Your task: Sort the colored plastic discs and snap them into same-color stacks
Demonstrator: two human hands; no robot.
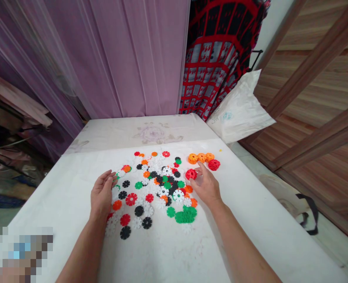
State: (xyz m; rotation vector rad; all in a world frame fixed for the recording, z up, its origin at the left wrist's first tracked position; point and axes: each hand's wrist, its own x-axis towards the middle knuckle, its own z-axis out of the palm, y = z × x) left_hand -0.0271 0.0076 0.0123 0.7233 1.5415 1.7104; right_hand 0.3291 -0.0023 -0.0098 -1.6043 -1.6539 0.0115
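Observation:
My right hand [207,184] pinches a small stack of red snowflake discs [191,174] between thumb and fingers, at the right side of the spread of loose discs. To the left of that spread is my left hand [102,192], its fingers loosely bent and holding nothing that I can see. Its fingertips are close to green and white discs at the edge. Loose notched plastic discs in white, black, red, orange and green, such as a large red disc [131,199], lie between the hands, many overlapping.
Beyond my right hand stand orange disc stacks [201,157] and another red stack [213,164]. Green discs [186,215] are grouped nearer me. A white cloth covers the table [162,259]. A white bag [239,112] hangs at its far right corner, before wooden doors [318,86]; purple curtains [138,59] hang behind.

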